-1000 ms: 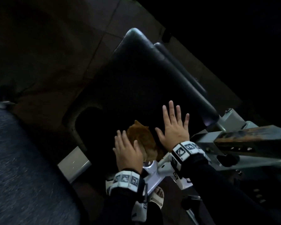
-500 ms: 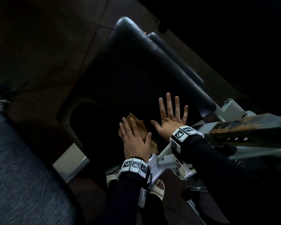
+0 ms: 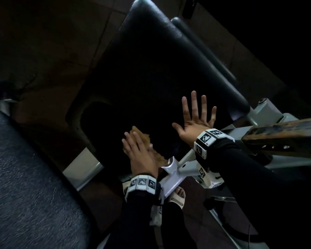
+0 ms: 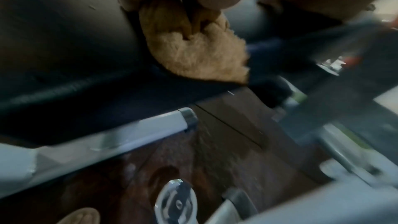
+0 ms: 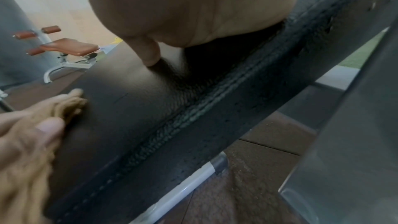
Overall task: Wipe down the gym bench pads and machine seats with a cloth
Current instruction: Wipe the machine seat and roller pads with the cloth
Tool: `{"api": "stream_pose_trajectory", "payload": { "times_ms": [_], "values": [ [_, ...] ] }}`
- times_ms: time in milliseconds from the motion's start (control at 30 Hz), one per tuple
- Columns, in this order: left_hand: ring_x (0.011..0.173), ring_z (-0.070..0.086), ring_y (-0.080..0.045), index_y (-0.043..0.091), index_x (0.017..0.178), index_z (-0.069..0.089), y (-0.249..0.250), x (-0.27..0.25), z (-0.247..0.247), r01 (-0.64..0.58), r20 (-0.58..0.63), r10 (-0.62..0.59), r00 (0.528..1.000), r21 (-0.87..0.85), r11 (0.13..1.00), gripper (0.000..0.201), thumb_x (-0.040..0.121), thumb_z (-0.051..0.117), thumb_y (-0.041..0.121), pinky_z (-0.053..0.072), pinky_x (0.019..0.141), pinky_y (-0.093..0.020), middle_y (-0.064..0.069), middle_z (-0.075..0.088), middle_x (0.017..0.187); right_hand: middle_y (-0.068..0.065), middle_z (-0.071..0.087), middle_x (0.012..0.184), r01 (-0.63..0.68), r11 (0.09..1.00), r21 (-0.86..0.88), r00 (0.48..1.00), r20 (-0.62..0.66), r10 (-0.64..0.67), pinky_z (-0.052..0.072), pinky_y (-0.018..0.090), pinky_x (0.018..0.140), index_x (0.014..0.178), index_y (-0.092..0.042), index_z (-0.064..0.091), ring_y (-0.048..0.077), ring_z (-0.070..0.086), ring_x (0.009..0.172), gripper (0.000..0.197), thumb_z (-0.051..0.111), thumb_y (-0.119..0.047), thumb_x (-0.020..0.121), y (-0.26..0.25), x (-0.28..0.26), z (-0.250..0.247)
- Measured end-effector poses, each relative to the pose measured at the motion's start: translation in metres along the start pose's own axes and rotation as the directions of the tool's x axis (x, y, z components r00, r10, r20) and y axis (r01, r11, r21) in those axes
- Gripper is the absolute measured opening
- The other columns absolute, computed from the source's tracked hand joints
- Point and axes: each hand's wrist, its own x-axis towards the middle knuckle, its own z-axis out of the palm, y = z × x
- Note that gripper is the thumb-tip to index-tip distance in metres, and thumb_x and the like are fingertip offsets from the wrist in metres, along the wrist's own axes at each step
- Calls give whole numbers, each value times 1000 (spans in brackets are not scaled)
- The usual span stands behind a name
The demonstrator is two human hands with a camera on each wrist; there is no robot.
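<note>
A black padded bench pad (image 3: 151, 69) slopes away from me; its stitched seam (image 5: 172, 130) shows in the right wrist view. My left hand (image 3: 140, 155) presses a brown fuzzy cloth (image 3: 144, 137) flat against the pad's near end, fingers straight on top of it. The same cloth (image 4: 193, 54) bulges out under the palm in the left wrist view. My right hand (image 3: 194, 123) lies flat on the pad to the right of the cloth, fingers spread, holding nothing. The right wrist view shows the left hand (image 5: 21, 135) over the cloth (image 5: 25, 159).
A grey upholstered seat (image 3: 25, 177) fills the lower left. A white metal frame (image 3: 172, 177) runs under the pad, and a rusty bar (image 3: 284, 130) juts in from the right. A narrower black pad (image 3: 205, 51) lies behind. My sandalled foot (image 3: 178, 194) stands on brown floor tiles.
My left hand has slid up over the cloth and now covers more of it. The right hand stays flat on the pad, its fingers spread wider. The view has tilted.
</note>
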Motion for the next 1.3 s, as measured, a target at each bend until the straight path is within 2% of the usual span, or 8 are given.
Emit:
{"api": "stream_pose_trajectory", "payload": {
  "times_ms": [333, 400, 500, 633, 867, 1067, 1200, 1300],
  "values": [
    [144, 7, -40, -6, 147, 6, -55, -16, -9, 479, -70, -532, 844, -351, 805, 65, 100, 41, 21, 8, 117, -40, -27, 2, 155, -8, -41, 146, 10, 1000, -1, 999, -35, -10, -40, 41, 94, 141, -37, -28, 15, -46, 128, 90, 36, -64, 82, 1, 0, 2],
    [142, 10, -45, -9, 145, 10, -39, -31, -4, 466, -53, -511, 858, -339, 817, 62, 99, 43, 16, 9, 116, -42, -31, 4, 153, -8, -41, 146, 8, 1000, -1, 999, -37, -8, -40, 40, 94, 141, -37, -27, 15, -46, 128, 91, 37, -63, 82, 1, 0, 2],
    [141, 8, -49, -13, 143, 14, -7, -47, 9, 203, -44, -219, 975, -236, 950, 59, 97, 45, 9, 10, 117, -53, -34, 5, 151, -9, -42, 145, -6, 1000, -16, 999, -43, 5, -41, 39, 93, 140, -38, -29, 14, -48, 126, 92, 38, -63, 82, 1, 1, 4],
    [144, 0, -40, -1, 147, 13, 21, -28, 9, 63, -67, -83, 994, -260, 964, 59, 99, 42, 18, 4, 117, -49, -23, 0, 156, -10, -43, 144, -8, 1000, -13, 999, -41, 8, -40, 40, 93, 139, -38, -28, 14, -48, 126, 91, 39, -63, 83, 1, 1, 3],
    [145, -3, -32, -5, 148, 4, -35, 16, -17, 227, -97, -254, 962, -224, 948, 87, 89, 51, 38, -1, 119, -44, -24, -3, 156, -10, -40, 146, -5, 1000, -2, 998, -67, 5, -37, 41, 95, 141, -38, -26, 14, -47, 127, 91, 39, -62, 82, 0, 0, 5],
    [143, 9, -41, -5, 148, 7, -44, -18, -8, 526, -61, -598, 799, -410, 745, 60, 101, 37, 18, 9, 116, -41, -27, 2, 155, -8, -34, 150, -3, 1000, -2, 995, -101, 3, -34, 43, 98, 144, -36, -20, 16, -40, 133, 88, 31, -65, 78, 0, 0, 8],
    [143, 2, -44, -5, 147, 10, -7, -38, 6, 364, -50, -408, 912, -362, 858, 59, 100, 40, 16, 4, 115, -45, -26, -3, 155, -7, -31, 152, -19, 999, -26, 991, -133, 16, -35, 43, 99, 145, -35, -18, 17, -37, 134, 89, 31, -65, 78, 2, 1, 11],
    [144, 1, -41, -2, 148, 9, -1, -25, 6, 295, -84, -337, 938, -320, 900, 59, 101, 38, 18, 4, 115, -48, -23, -3, 156, -6, -32, 151, -17, 999, -27, 991, -131, 14, -35, 42, 98, 145, -35, -19, 17, -38, 134, 90, 31, -65, 77, 2, 2, 11]
  ]
}}
